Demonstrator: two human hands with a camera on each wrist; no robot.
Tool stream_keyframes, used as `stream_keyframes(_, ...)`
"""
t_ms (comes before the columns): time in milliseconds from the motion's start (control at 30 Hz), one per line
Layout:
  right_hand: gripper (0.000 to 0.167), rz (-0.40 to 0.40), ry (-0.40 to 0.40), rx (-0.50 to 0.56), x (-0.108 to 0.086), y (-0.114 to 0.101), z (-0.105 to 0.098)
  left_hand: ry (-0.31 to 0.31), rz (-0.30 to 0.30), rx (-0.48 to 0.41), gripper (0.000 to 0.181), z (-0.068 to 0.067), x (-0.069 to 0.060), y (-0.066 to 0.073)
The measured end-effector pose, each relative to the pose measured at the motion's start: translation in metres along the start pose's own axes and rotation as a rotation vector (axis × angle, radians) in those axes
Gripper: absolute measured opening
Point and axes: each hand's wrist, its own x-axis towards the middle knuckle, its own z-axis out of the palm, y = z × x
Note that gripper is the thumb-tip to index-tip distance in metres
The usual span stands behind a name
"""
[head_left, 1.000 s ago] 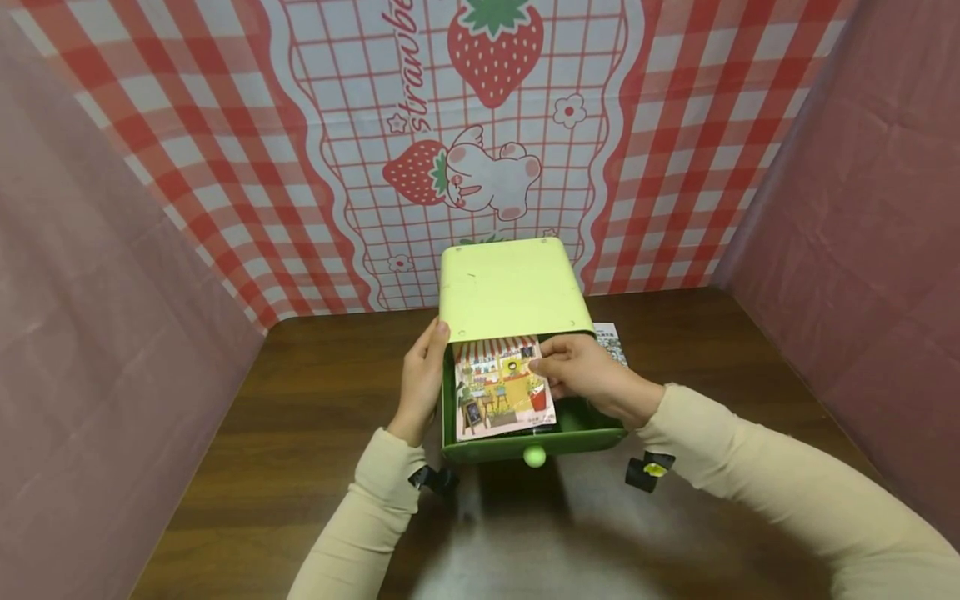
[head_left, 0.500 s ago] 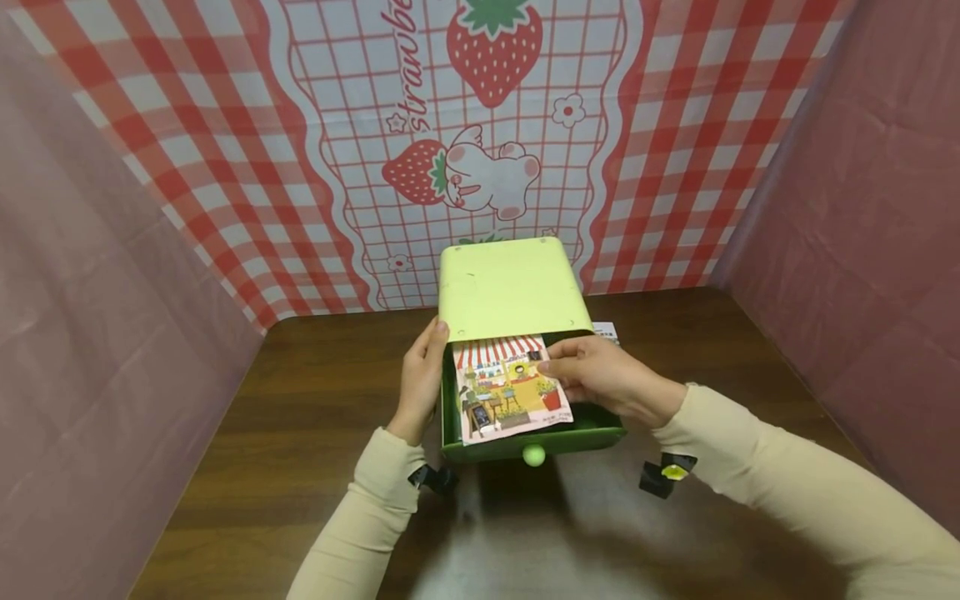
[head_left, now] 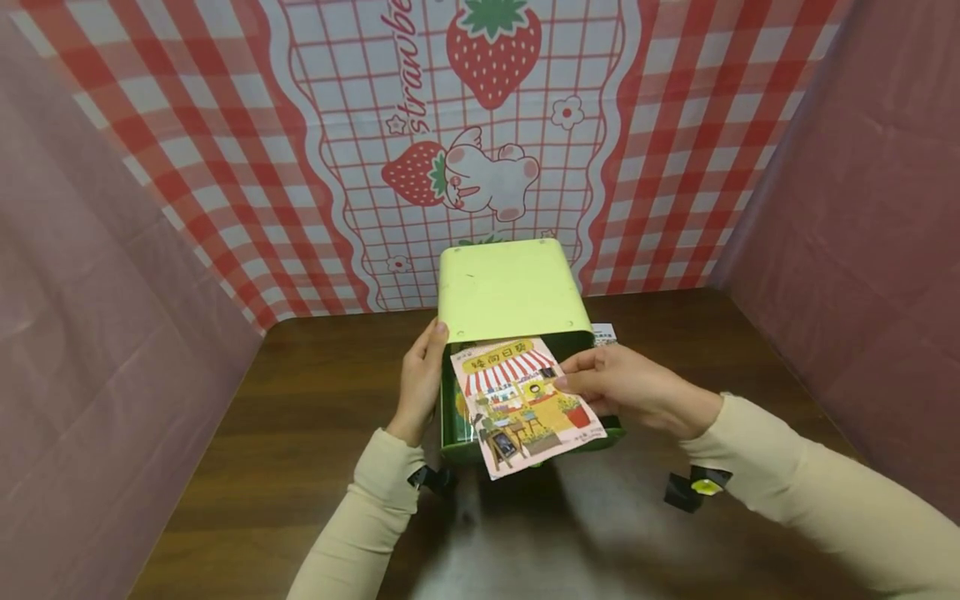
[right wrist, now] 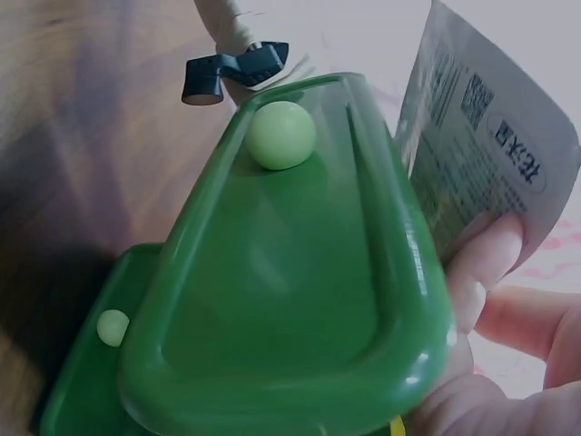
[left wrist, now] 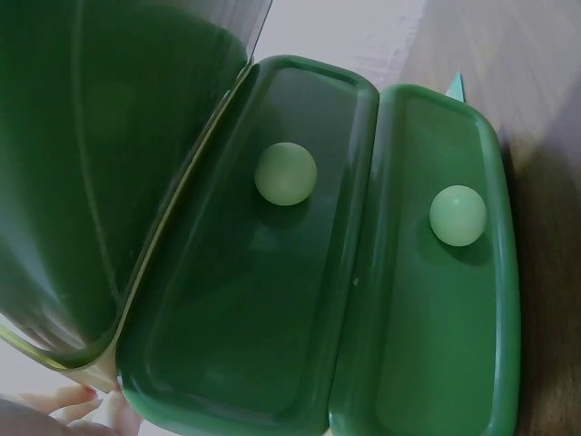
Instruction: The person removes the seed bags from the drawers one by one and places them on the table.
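In the head view, a seed packet [head_left: 525,404] with a shop picture and a striped awning slants out over the open top drawer [head_left: 459,450] of a light-green drawer cabinet [head_left: 513,287]. My right hand [head_left: 637,387] pinches the packet's right edge between thumb and fingers. Its printed back shows in the right wrist view, as do the fingers [right wrist: 486,263] on it. My left hand [head_left: 422,379] rests against the cabinet's left side, thumb at the top front corner. Most of its fingers are hidden there; a few [left wrist: 73,409] appear at the left wrist view's lower corner.
Below the open drawer, two shut green drawers [left wrist: 245,300] with round knobs show in the left wrist view. Something green lies inside the open drawer [head_left: 463,421]. A white printed item [head_left: 603,333] lies behind the cabinet's right side on the wooden table [head_left: 300,433]. Cloth walls [head_left: 247,167] enclose the table.
My right hand has drawn the seed packet forward and right, partly out of the drawer, and tilted it; its top lettering now shows. My left hand has stayed on the cabinet.
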Motion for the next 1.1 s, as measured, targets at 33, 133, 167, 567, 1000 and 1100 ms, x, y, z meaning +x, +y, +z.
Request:
stream_keyframes(33, 0.042, 0.005, -0.007, -0.007, -0.002, 0.0, -0.001, 0.0, 0.002, 0.002, 0.058, 0.0, 0.0, 0.0)
stream_keyframes(133, 0.043, 0.016, -0.027, -0.029, -0.008, 0.0, -0.004, 0.001, 0.007, 0.01, 0.059, 0.0, 0.0, -0.001)
stream_keyframes(167, 0.042, 0.015, -0.037, -0.033, -0.009, -0.001, -0.005, 0.001, 0.009, 0.01, 0.059, 0.0, 0.0, -0.001)
stream_keyframes(567, 0.024, -0.055, -0.067, -0.04, -0.025, -0.006, -0.014, 0.0, 0.0, -0.05, 0.056, 0.001, 0.001, 0.001)
stream_keyframes(1000, 0.012, -0.107, 0.156, 0.092, -0.031, -0.016, -0.042, -0.019, -0.018, -0.038, 0.057, -0.001, 0.0, 0.0)
stream_keyframes(1100, 0.013, -0.115, 0.214, 0.152, -0.031, -0.016, -0.056, -0.018, -0.013, -0.04, 0.058, 0.0, 0.0, 0.001)
